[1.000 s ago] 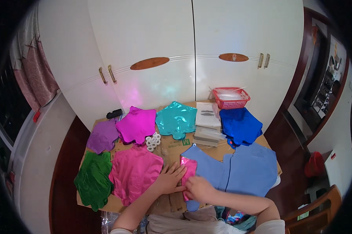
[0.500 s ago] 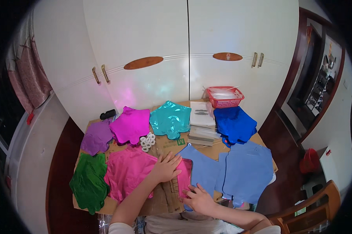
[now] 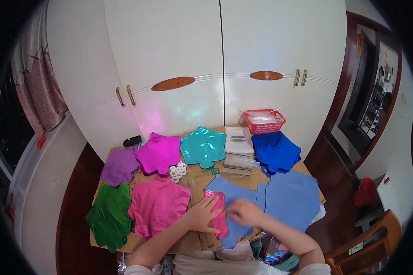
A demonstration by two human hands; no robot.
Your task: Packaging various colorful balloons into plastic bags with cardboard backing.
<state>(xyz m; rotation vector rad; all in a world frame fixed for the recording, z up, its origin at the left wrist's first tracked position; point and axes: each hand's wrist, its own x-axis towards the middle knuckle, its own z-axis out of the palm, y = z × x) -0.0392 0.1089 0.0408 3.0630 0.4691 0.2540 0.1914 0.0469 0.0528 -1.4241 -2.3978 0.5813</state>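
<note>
A light blue flat foil balloon (image 3: 240,228) lies on cardboard in front of me, star-like in outline. Along its left side runs a pink strip of foil (image 3: 221,227), apparently its folded-over side. My left hand (image 3: 204,217) rests on this strip, fingers spread and stretched out. Over the middle of the blue foil is my right hand (image 3: 246,212), its fingers bent and smeared by motion; whether they hold anything is hidden. To the right lies a stack of similar light blue balloons (image 3: 291,201). Left of my left hand lies a pink foil stack (image 3: 159,201).
Around the cardboard (image 3: 195,185) lie green (image 3: 109,215), purple (image 3: 119,166), magenta (image 3: 158,152), teal (image 3: 203,145) and dark blue (image 3: 276,151) foil stacks. White rings (image 3: 177,172), clear packets (image 3: 239,164) and a red basket of sticks (image 3: 264,122) sit farther back. White cabinets (image 3: 169,41) stand behind.
My left hand has moved right and down onto the pink strip. My right hand has lifted from the strip's lower end and moved up and right over the blue foil. The whole view has shifted slightly.
</note>
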